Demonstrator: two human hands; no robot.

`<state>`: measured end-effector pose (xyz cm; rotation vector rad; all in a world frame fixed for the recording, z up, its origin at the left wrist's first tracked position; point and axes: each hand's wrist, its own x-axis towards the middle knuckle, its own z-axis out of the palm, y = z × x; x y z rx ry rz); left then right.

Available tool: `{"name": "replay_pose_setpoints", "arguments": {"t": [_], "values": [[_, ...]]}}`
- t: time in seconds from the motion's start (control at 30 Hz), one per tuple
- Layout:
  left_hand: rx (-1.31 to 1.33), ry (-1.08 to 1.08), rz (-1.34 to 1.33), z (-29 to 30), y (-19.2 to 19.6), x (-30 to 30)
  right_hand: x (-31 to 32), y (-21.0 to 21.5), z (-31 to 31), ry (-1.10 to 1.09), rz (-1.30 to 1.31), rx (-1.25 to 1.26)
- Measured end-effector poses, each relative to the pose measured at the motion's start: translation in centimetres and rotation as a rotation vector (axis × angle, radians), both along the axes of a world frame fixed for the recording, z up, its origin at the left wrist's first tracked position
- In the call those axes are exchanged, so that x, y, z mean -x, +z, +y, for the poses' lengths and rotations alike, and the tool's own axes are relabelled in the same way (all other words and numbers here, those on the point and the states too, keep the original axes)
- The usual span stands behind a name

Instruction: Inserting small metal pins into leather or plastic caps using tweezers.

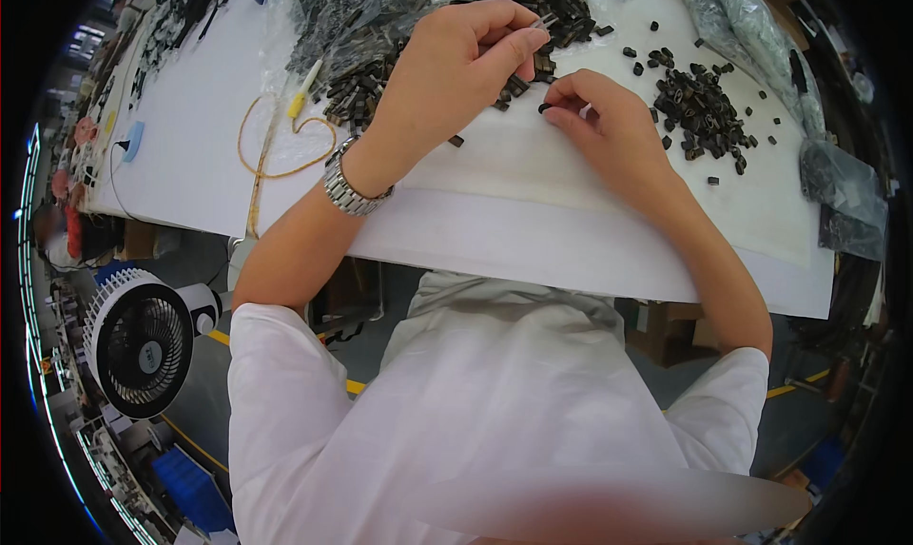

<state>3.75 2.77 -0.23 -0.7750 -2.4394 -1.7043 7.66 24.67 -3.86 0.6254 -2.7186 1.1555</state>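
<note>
My left hand (475, 46), with a metal watch (348, 182) on its wrist, is over the large heap of small dark parts (566, 17). Its fingers are closed on a thin, shiny, two-pronged metal piece (546, 22), whose exact kind is unclear. Just to the right and nearer, my right hand (609, 117) pinches a small black part (545, 108) between thumb and fingertip, low over the white tabletop. A smaller pile of black ring-like parts (699, 107) lies to the right of my right hand.
Clear plastic bags (352, 17) lie behind the heap, with more at the right edge (846, 188). A yellow-and-white pen-like tool (304, 90) and an orange cord (249, 145) lie left. A fan (143, 345) stands below the table's left edge (171, 220).
</note>
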Motion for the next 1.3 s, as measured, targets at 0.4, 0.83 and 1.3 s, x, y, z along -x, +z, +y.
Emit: {"name": "replay_pose_setpoints", "arguments": {"t": [0.4, 0.83, 1.3], "values": [[0.288, -0.139, 0.038, 0.7, 0.1, -2.1, -1.3, 1.5, 3.3, -0.061, -0.385, 0.631], [0.353, -0.187, 0.207, 1.1, -0.8, -2.3, -2.4, 1.6, 3.2, 0.002, -0.445, 0.687], [0.382, -0.184, 0.28, 0.9, -0.8, -2.5, -2.1, 0.8, 4.3, 0.093, -0.785, 0.956]]}}
